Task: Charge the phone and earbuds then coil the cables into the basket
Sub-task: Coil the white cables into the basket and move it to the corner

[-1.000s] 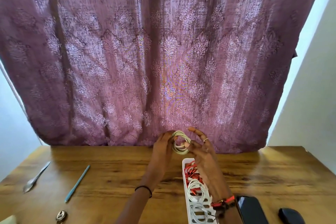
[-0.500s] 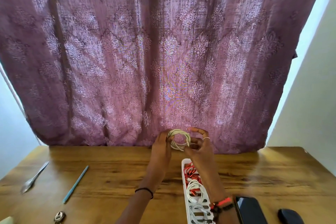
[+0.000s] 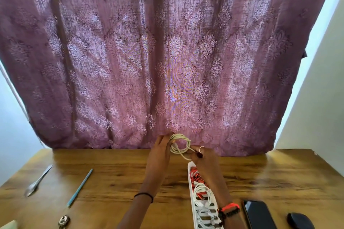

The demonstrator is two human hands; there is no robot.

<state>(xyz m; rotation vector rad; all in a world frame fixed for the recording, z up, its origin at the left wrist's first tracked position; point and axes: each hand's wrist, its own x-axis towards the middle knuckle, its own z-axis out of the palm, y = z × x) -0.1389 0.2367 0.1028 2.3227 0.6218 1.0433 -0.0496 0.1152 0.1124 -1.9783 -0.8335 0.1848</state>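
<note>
Nearly done, I judge: my left hand (image 3: 161, 148) grips the white cable coil (image 3: 179, 144) above the tabletop (image 3: 115, 176), my right hand (image 3: 203, 157) pinches its tail; other cables (image 3: 202, 193) already lie coiled in the basket (image 3: 190, 184).

backlit purple patterned curtain (image 3: 167, 57) behind a wooden table (image 3: 115, 178), pale walls (image 3: 314, 113).

Single head-worn wide-angle view, facing forward and down, close over table (image 3: 115, 176), curtain (image 3: 167, 61) ahead
</note>
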